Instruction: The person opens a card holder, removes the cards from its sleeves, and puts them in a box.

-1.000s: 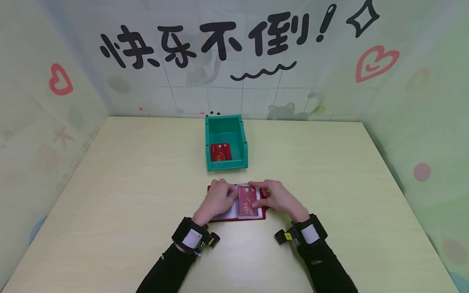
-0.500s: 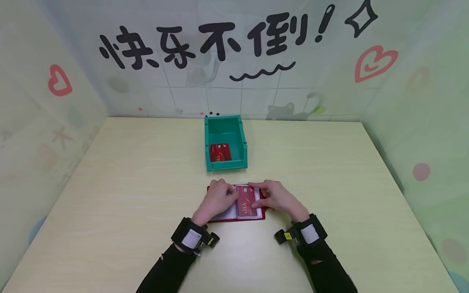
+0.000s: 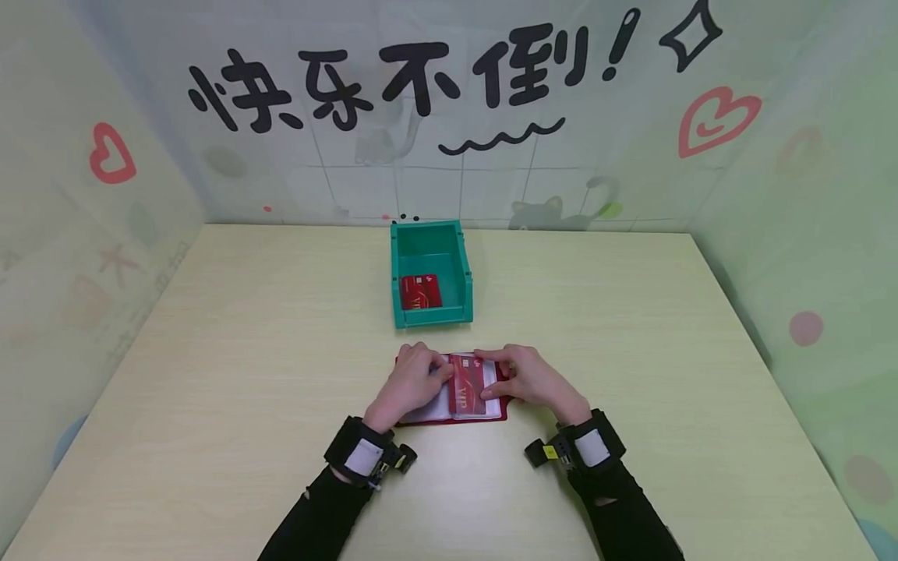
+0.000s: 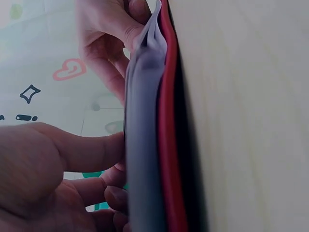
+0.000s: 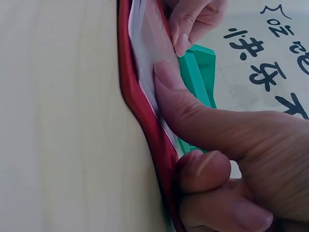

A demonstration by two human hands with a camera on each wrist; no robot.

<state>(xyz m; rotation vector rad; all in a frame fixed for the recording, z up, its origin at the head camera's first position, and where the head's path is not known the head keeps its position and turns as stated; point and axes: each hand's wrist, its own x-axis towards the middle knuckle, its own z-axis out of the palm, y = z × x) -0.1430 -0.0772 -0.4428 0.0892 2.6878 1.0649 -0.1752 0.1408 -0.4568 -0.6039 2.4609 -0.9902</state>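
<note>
A red card holder (image 3: 428, 413) with clear sleeves lies spread on the table. A red VIP card (image 3: 464, 397) shows over its right-hand page, partly under the clear plastic. My left hand (image 3: 412, 377) pinches the card's left edge between thumb and fingers. On the holder's right side, my right hand (image 3: 526, 379) grips the page and cover. The right wrist view shows the right thumb (image 5: 169, 79) pressing the sleeve, with the other fingers curled by the red cover (image 5: 140, 113). In the left wrist view the left thumb (image 4: 91, 152) reaches the pages' edge.
Just beyond the holder stands a green bin (image 3: 468, 269) with another red VIP card (image 3: 421, 292) inside. The pale wooden table (image 3: 245, 351) runs back to printed fabric walls (image 3: 266, 179) on three sides.
The VIP card has slid a little to the left across the page, along with my left fingers. My right hand stays in place on the holder.
</note>
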